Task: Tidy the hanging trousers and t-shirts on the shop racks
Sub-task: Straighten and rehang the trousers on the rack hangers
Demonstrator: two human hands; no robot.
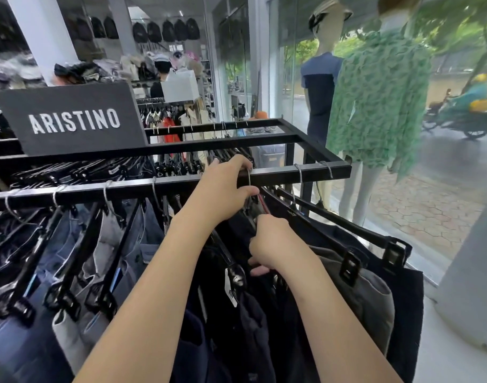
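A black metal rack (278, 172) carries several pairs of trousers on black clip hangers: jeans and grey pairs (104, 244) on the left, dark navy and grey pairs (355, 275) on the right. My left hand (223, 189) grips the front rail, fingers over the top and thumb beside a metal hanger hook (249, 178). Just below it my right hand (270, 241) is curled round the waistband of dark trousers (237, 313) hanging under that hook. Its fingertips are buried in the cloth.
An "ARISTINO" sign (71, 120) sits on the rack's top left. Two dressed mannequins (375, 92) stand at the shop window on the right. A grey pillar (474, 266) rises at the far right. More racks and shelves of bags fill the back.
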